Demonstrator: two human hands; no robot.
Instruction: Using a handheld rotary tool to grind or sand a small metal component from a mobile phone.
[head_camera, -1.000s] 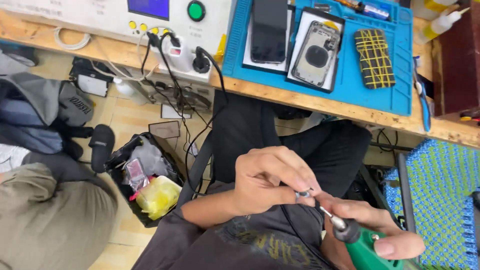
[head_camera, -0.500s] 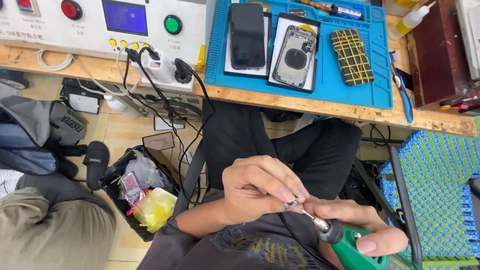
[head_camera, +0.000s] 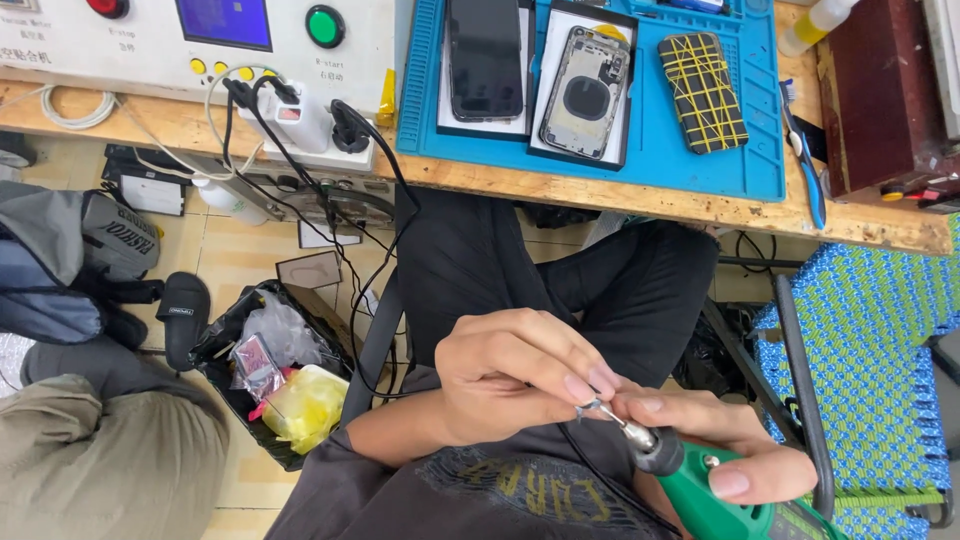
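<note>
Head view: the left hand (head_camera: 515, 385) pinches w/ fingertips (head_camera: 592, 384) together on a small metal bit (head_camera: 598, 410) at the tip of a green rotary tool (head_camera: 700, 490), low in the frame over the lap. The right hand (head_camera: 725, 445) is wrapped round the tool's body, thumb along the top, fingers clamped on it. Bit sits between both hands, touching both.

Above, on the wooden bench (head_camera: 860, 215), a blue mat (head_camera: 660, 150) carries a black phone screen (head_camera: 485, 60), an opened phone back (head_camera: 585, 90) just beside it, & a dark block wound w/ yellow bands (head_camera: 703, 77). Left on floor: a bin (head_camera: 265, 365) w/ rubbish, a black slipper (head_camera: 183, 315).
</note>
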